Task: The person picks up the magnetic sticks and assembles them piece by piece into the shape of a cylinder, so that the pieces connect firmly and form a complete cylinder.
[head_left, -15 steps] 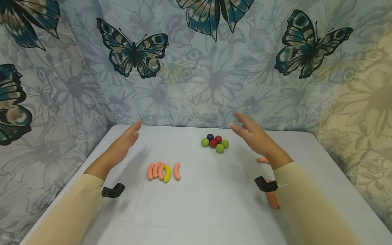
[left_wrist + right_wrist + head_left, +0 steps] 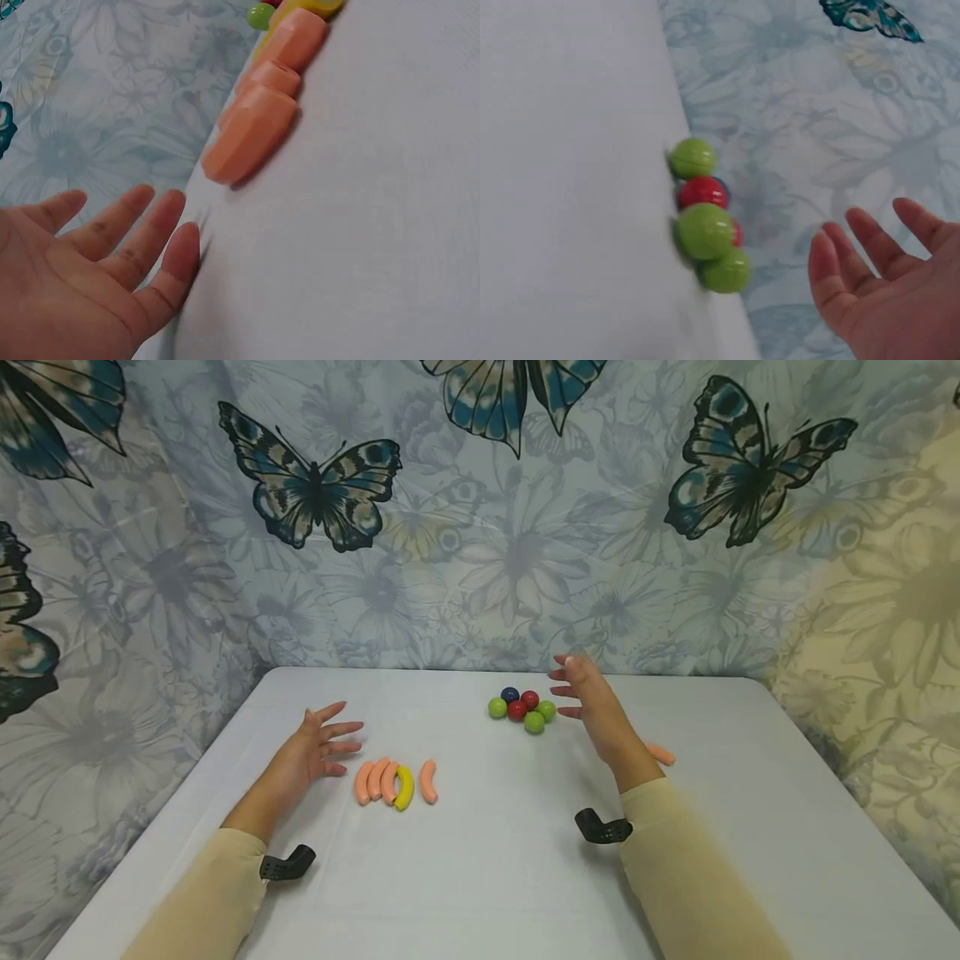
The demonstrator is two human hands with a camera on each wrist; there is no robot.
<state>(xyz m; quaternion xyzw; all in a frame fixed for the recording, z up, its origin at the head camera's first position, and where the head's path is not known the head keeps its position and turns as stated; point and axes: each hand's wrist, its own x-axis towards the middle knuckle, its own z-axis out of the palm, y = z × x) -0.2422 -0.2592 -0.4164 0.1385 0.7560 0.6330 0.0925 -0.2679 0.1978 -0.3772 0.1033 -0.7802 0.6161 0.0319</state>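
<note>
In the head view the left hand [image 2: 303,760] hovers left of a row of curved orange pieces [image 2: 363,782] and a yellow one [image 2: 404,788], fingers spread and holding nothing. One more orange piece [image 2: 428,782] lies just right of the row. The right hand [image 2: 600,714] is raised beside a cluster of red, green and blue balls [image 2: 534,722], its fingers apart and touching none of them. The left wrist view shows the spread fingers near the orange pieces [image 2: 251,135]. Relaxed fingers appear right of the balls [image 2: 705,231] in the right wrist view.
An orange piece [image 2: 662,754] lies right of the right wrist, partly hidden by it. The white table [image 2: 465,877] meets a butterfly-patterned cloth backdrop [image 2: 517,560] at its far edge. A black wrist device is on each sleeve.
Both hands have turned, with the fingers now spread apart. The left hand is lower, and the right hand and forearm have shifted left. The head view has shifted slightly.
</note>
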